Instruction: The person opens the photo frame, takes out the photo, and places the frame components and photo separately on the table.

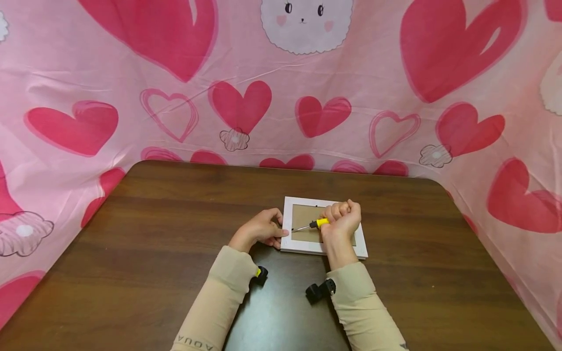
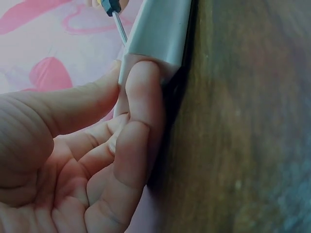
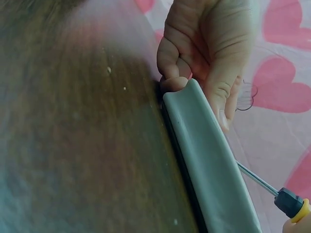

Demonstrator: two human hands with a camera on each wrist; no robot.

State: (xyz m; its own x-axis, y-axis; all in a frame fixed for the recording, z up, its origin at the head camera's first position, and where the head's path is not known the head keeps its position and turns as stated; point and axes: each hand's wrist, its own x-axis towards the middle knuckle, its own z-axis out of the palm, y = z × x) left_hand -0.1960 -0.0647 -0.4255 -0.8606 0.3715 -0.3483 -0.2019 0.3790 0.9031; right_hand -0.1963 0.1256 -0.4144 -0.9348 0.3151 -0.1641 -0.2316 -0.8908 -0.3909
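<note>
from where i stand, the white frame (image 1: pixel 286 214) lies flat on the table (image 1: pixel 197 204), a little right of midway between its left and right edges and well in from the rounded far corners. the person's right grip (image 1: pixel 342 219) is clenched in a fist around the yellow-and-black screwdriver (image 1: pixel 313 224), and the left grip (image 1: pixel 263 228) pinches the frame's side nearest the table's left edge, thumb (image 1: pixel 285 233) on top, fingers against the side. the worry, to my mind, is that thumb: the tip of the shaft meets the inner edge just beside it, pointing toward the table's left edge, so a hard push that slips would likely run straight into it. whether the tip has any purchase there i can't tell. at so low a slant it could also skid and score the white border, or dig into the brown backing board (image 1: pixel 307 214) if the handle is levered up. and with only one side pinched, a twist might swing the frame round on the table, pulling the dark tab (image 1: pixel 317 205) toward the far edge out of line.
</note>
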